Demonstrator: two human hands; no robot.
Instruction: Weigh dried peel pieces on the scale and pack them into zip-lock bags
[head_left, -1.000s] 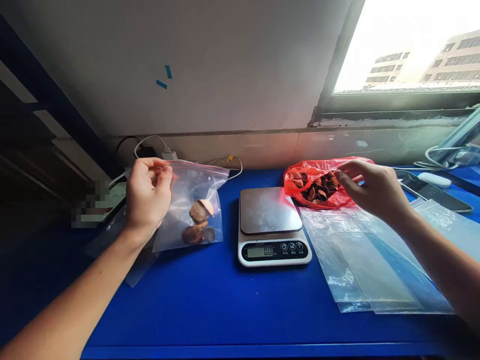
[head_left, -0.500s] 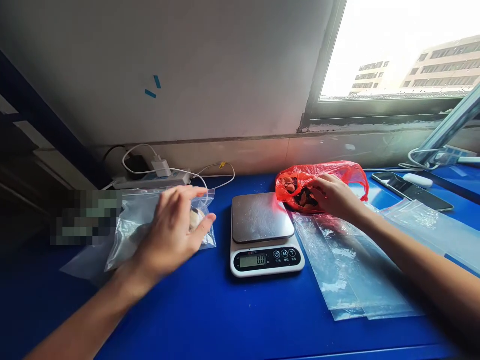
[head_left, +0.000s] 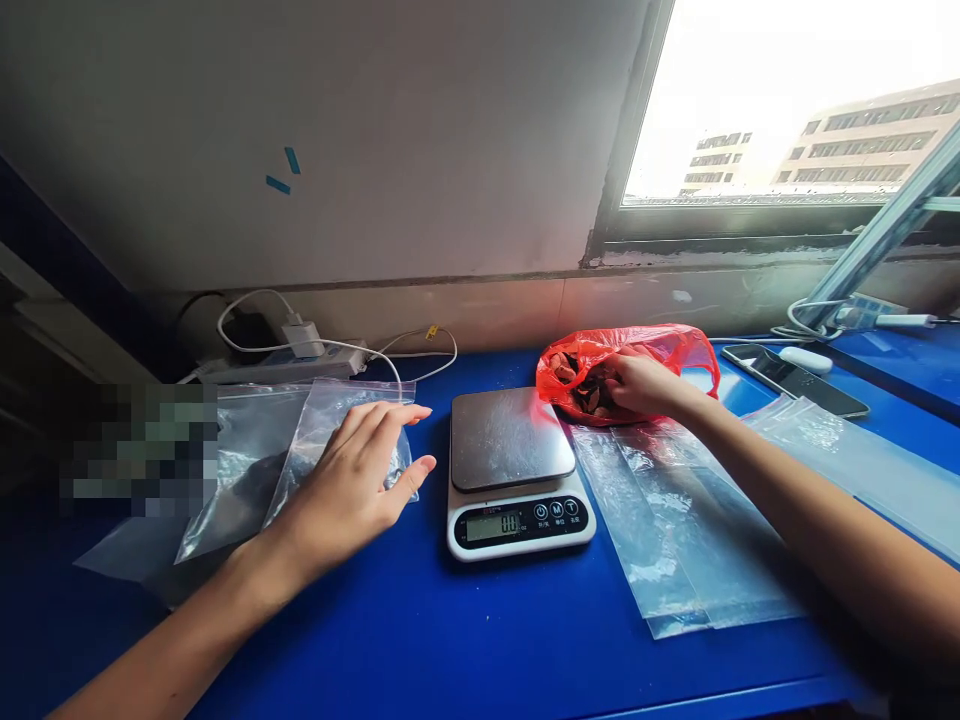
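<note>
My left hand point(head_left: 360, 465) is open, thumb and fingers apart, over a clear zip bag point(head_left: 319, 425) left of the scale. It hides whatever lies in that bag's lower part. A white kitchen scale point(head_left: 459, 540) with a bare steel plate point(head_left: 510, 440) stands between my hands, its display reading 0.0. My right hand point(head_left: 649, 385) reaches into a red plastic bag point(head_left: 664, 340), fingers curled together among brown and reddish dried pieces point(head_left: 562, 368). Its fingertips are partly hidden, and I cannot make out what they pinch.
Flat clear plastic bags point(head_left: 675, 560) lie right of the scale. A phone point(head_left: 802, 385) and a white oval object point(head_left: 806, 360) are beyond them. Behind my left hand sit a power strip point(head_left: 337, 360) and charger point(head_left: 304, 338) with cables. A window point(head_left: 750, 120) is at back right.
My right hand has pushed slightly deeper into the red bag. The left hand has shifted a little right relative to the bag beneath, covering a pale round item seen before. The view has turned slightly.
</note>
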